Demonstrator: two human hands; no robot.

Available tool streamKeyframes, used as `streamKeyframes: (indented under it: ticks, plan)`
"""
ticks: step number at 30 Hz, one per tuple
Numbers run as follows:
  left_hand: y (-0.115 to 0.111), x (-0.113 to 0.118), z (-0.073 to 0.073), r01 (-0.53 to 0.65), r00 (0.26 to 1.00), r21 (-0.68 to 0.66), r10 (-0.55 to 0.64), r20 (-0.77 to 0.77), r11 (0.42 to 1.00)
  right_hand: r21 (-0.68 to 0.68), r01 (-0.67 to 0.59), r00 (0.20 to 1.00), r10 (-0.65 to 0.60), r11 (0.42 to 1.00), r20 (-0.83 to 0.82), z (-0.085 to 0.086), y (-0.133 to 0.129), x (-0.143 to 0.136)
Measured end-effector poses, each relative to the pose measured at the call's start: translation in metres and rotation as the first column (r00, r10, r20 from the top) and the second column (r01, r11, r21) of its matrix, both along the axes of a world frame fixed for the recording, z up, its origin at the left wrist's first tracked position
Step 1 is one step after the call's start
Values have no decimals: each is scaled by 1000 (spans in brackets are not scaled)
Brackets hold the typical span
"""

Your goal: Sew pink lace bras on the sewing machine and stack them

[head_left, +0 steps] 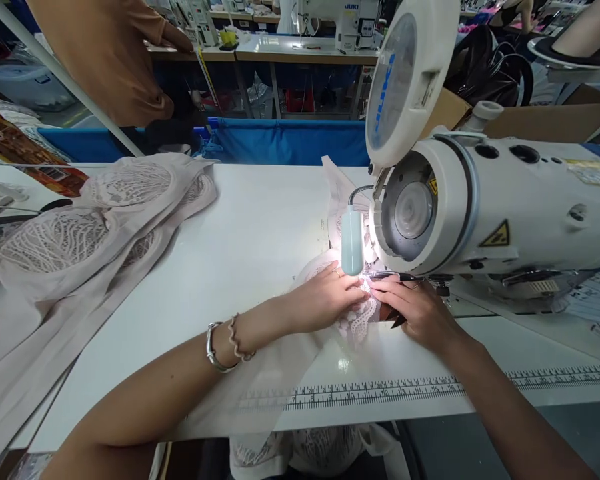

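A pale pink lace garment piece (357, 320) lies under the head of a white sewing machine (430, 200). My left hand (325, 299) presses on the lace, its fingers gathered close by the needle area. Opposite it, my right hand (420, 312) has its fingertips at the same lace. A small dark pointed tool (399, 321) pokes out from beneath the right palm; its full shape is hidden. The small pale lamp (351, 241) hangs just above my left fingers and lights the fabric. Needle and presser foot are mostly covered.
Lace-cupped pale garments (140, 193) are heaped on the left of the white table (250, 213). A ruler strip (370, 393) runs along its front edge. More lace fabric (320, 450) hangs below. Beyond a blue cloth bin (290, 140), a person in a brown shirt (100, 60) stands.
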State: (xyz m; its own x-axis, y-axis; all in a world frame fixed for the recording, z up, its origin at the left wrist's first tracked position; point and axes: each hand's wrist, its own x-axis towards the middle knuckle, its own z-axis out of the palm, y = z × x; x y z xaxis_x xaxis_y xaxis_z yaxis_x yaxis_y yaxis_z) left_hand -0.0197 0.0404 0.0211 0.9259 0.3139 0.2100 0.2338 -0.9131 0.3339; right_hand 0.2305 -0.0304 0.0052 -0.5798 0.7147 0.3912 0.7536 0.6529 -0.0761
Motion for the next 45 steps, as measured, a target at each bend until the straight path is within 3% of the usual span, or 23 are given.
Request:
streamKeyframes:
  ticks: [5,8,12,15,21,24,31,41,43,45]
  plan:
    - [10,-2,3,-33,999,28,34,-23,999,29,40,998,-41,999,51,-2,0,-4]
    - [10,0,1,-44,999,127,46,-16,991,36,32,999,-34,999,42,-2,1,-6]
    - [7,0,2,38,999,257,-27,-45,966,93,-42,999,44,995,-25,2,2,-9]
    - [2,0,4,16,998,304,6,-70,952,112,-53,997,58,992,-46,2,2,-10]
    - [-5,4,1,-83,994,353,103,-40,932,98,22,999,-18,995,-37,-6,2,-7]
    - [-6,7,-3,-122,991,369,137,-14,922,120,-10,998,18,993,-63,-4,2,-8]
    - [-4,5,-5,-50,998,365,55,-3,930,192,-38,998,47,981,-44,5,3,-15]
    - [-9,8,-14,-196,973,434,231,-29,880,201,-61,998,66,978,-23,5,2,-13]
    - [-8,8,-12,-174,979,443,203,-19,880,210,-38,998,46,977,-33,4,2,-13]
    - [-8,9,-10,-63,997,422,76,-14,904,198,-16,999,25,980,-41,0,2,-12]
